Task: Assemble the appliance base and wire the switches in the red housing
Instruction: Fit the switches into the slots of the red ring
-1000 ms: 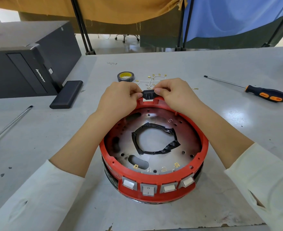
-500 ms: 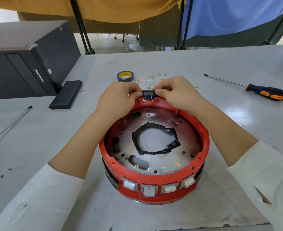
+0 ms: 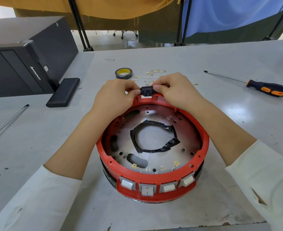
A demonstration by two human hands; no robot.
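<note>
Both my forearms reach forward over the grey table (image 3: pixel 220 60), one on each side of the red housing (image 3: pixel 154 180), and they come together at its far rim. My left hand (image 3: pixel 115 95) is bent at the wrist, the knuckles up, with the thumb and the first finger pinched on the left end of a small black socket part (image 3: pixel 147 91). My right hand (image 3: pixel 175 90) mirrors it and pinches the right end with the thumb tip. So both hands are closed on this one part. The part sits at a notch in the far rim of the housing; I cannot tell if it is fully seated there.

The housing stands in the middle of the table, with a metal plate (image 3: pixel 185 130) inside and a ring of black tape (image 3: pixel 154 137) around the plate's centre hole. Four white rocker switches (image 3: pixel 147 190) are in the near wall, their brass terminals (image 3: pixel 162 167) pointing inward.

Behind my hands lie a roll of tape (image 3: pixel 123 73) and some white wires (image 3: pixel 152 75). An orange and black screwdriver (image 3: pixel 260 86) lies to the right, well apart.
</note>
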